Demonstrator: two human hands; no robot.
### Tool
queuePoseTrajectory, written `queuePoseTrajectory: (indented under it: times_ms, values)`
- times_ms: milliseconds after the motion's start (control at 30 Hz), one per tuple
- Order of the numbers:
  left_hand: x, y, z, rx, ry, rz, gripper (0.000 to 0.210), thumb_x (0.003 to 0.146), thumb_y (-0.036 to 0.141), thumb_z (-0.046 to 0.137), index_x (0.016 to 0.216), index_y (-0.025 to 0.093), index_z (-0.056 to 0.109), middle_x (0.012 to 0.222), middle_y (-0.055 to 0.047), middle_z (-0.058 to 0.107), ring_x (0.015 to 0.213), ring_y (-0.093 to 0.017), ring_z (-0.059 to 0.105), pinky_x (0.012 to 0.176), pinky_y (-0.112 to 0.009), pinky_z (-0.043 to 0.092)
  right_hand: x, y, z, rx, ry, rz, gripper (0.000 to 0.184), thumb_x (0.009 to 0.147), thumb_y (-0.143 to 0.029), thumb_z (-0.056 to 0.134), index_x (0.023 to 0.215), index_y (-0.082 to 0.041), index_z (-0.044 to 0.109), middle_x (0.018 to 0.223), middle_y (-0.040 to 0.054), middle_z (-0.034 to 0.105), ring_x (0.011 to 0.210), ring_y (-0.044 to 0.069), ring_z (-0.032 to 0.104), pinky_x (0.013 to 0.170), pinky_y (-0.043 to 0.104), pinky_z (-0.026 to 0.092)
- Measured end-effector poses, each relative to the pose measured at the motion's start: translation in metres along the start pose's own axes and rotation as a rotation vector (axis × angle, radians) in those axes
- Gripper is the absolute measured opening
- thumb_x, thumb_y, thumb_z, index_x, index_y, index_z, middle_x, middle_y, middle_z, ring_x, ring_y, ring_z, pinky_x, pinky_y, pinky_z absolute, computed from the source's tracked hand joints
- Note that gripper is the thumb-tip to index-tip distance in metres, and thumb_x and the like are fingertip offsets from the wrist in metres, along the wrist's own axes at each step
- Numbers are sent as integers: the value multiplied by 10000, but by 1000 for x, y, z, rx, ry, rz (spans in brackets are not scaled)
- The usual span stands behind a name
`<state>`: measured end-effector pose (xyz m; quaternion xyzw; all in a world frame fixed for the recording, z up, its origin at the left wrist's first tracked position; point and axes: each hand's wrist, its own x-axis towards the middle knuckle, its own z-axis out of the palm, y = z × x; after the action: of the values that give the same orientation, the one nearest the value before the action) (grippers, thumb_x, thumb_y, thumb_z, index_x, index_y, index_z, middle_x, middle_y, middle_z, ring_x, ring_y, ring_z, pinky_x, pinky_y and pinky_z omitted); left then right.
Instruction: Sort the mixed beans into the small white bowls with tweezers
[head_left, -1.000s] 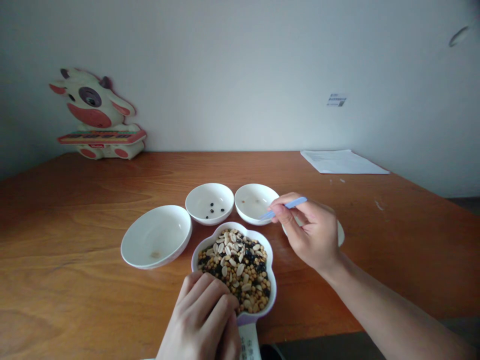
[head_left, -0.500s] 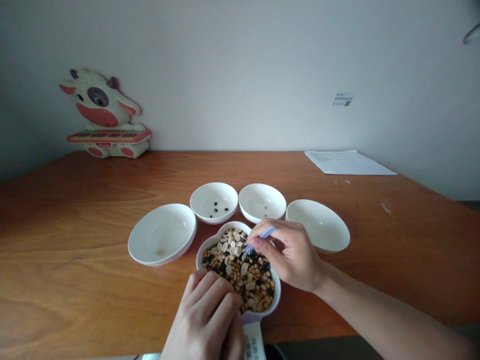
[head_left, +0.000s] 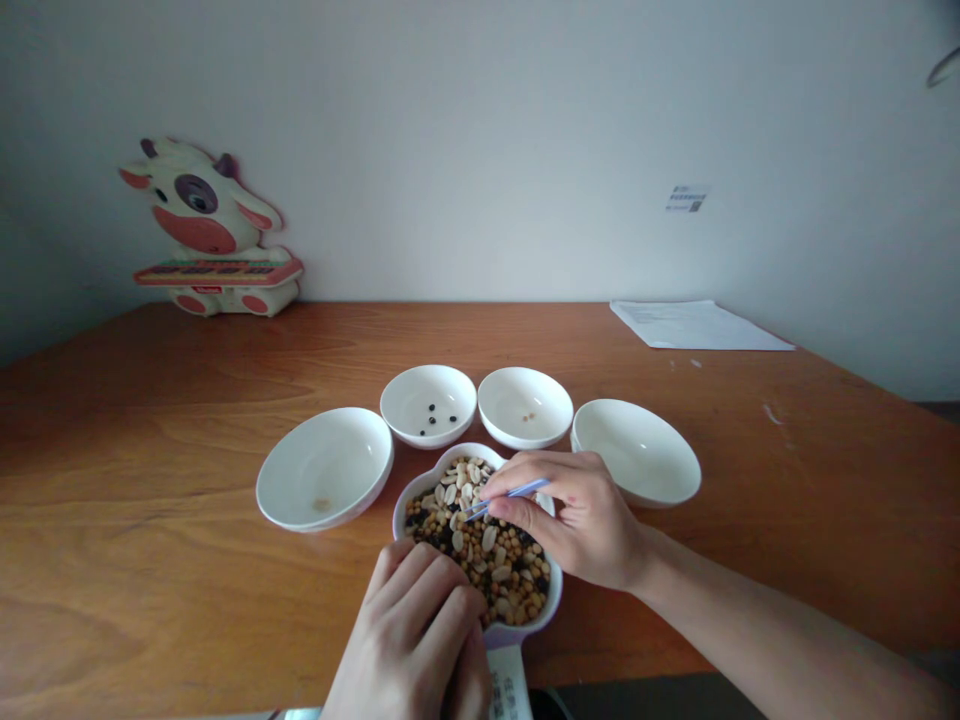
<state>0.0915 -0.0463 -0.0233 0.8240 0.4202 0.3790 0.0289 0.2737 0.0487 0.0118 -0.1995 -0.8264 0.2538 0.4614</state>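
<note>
In my right hand (head_left: 581,510), thumb and fingers pinch a pair of light blue tweezers (head_left: 525,489). Its tips point left, down among the peanuts and beans; I cannot tell whether a piece is between them. The flower-shaped bowl (head_left: 556,590) below has a pale purple outside and holds peanuts (head_left: 489,538), small yellow beans and black beans, all mixed. My left hand (head_left: 420,625) has its fingers curled over the bowl's near left rim; its thumb is mostly hidden. A white label strip (head_left: 510,685) shows at the bowl's near side.
Four white bowls curve behind: the left bowl (head_left: 274,490) with a pale piece, one (head_left: 397,400) with several black beans, one (head_left: 495,395) with two small pale beans, and the right bowl (head_left: 652,460). Farther back are a toy cow with keyboard (head_left: 210,230) and papers (head_left: 697,325).
My right hand has lowered and turned the tweezers flatter, their tips shifting left. In the back right bowl the two pale beans now lie closer together. My left hand stays put.
</note>
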Motion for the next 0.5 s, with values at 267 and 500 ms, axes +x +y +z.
queuePoseTrajectory:
  times_ms: [267,500]
  values:
    - [0,1,-3,-4,-20,0,184,798,3,478,767,172,544,729,-21,545,727,-137,462,707,-312,400,1,1,0,-15,-32,-25,60,880,-108,674,908,-107,728,836,86,777,752,166,738,692,262,602]
    - [-4,-4,1,8,-17,5,190,799,1,477,759,174,541,715,-15,535,719,-134,448,712,-309,400,1,0,1,-51,1,-53,74,879,-105,676,914,-133,734,835,60,784,756,155,742,698,249,606]
